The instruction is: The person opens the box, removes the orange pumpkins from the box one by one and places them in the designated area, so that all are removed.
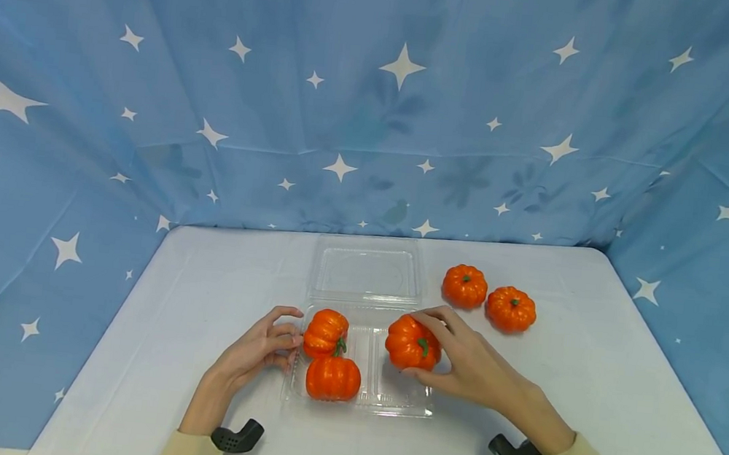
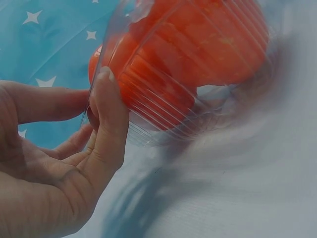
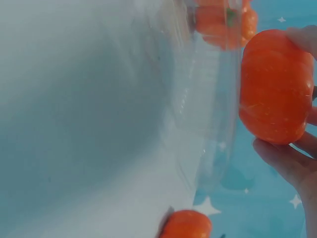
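Observation:
A clear plastic clamshell container (image 1: 386,410) lies opened out on the table, its lid (image 1: 370,272) folded back. My left hand (image 1: 258,349) pinches the container's left rim between thumb and fingers, as the left wrist view shows. Two small orange pumpkins sit in the left compartment: an upper pumpkin (image 1: 325,332) tipped sideways and a lower pumpkin (image 1: 333,379) against it. Over the right compartment, my right hand (image 1: 467,358) grips a third pumpkin (image 1: 413,342) by its sides, green stem tilted toward the lower right. In the right wrist view that pumpkin (image 3: 276,87) appears above the container's rim.
Behind the right hand, two more pumpkins stand on the white table (image 1: 215,272): a left one (image 1: 464,286) and a right one (image 1: 511,309), close together. A blue curtain (image 1: 374,126) with white stars hangs along the table's back edge and sides.

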`<state>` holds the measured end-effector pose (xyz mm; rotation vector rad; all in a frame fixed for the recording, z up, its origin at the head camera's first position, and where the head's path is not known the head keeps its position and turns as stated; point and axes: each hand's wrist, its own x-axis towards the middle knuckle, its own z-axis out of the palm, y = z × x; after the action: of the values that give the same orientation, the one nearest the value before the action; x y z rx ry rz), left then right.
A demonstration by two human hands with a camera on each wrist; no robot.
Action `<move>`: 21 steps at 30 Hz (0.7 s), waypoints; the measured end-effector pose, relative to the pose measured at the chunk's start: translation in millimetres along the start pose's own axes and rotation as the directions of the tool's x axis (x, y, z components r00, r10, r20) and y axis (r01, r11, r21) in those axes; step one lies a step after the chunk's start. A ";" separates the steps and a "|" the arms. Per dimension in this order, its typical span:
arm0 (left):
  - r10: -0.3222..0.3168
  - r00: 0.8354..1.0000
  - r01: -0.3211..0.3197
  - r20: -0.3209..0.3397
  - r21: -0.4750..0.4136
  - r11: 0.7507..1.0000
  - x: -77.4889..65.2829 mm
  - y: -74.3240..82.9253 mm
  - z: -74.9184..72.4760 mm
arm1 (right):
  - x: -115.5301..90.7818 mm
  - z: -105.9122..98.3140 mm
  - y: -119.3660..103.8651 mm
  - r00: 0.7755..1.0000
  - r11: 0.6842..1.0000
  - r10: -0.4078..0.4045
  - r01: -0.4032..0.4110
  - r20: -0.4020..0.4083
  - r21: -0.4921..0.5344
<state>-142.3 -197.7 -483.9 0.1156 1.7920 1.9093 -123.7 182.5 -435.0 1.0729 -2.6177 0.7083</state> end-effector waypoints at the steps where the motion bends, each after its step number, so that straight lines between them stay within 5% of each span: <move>1: 0.001 1.000 -0.001 0.000 -0.001 1.000 -0.1 -0.1 0.1 | -1.1 -1.8 0.9 1.000 1.000 0.004 -0.004 -0.005 -0.005; 13: 0.014 1.000 -0.014 0.009 -0.003 1.000 -0.4 -1.2 -0.6 | -13.2 -15.3 15.8 0.998 0.999 0.021 -0.023 -0.058 -0.041; 21: 0.010 1.000 -0.011 0.010 0.002 1.000 1.0 -1.8 -1.4 | -21.5 -20.8 29.1 0.991 0.990 0.120 -0.124 -0.054 -0.067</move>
<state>-143.2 -198.6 -486.0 0.1355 1.7898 1.9110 -128.6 223.9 -435.4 0.8704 -2.6619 0.6531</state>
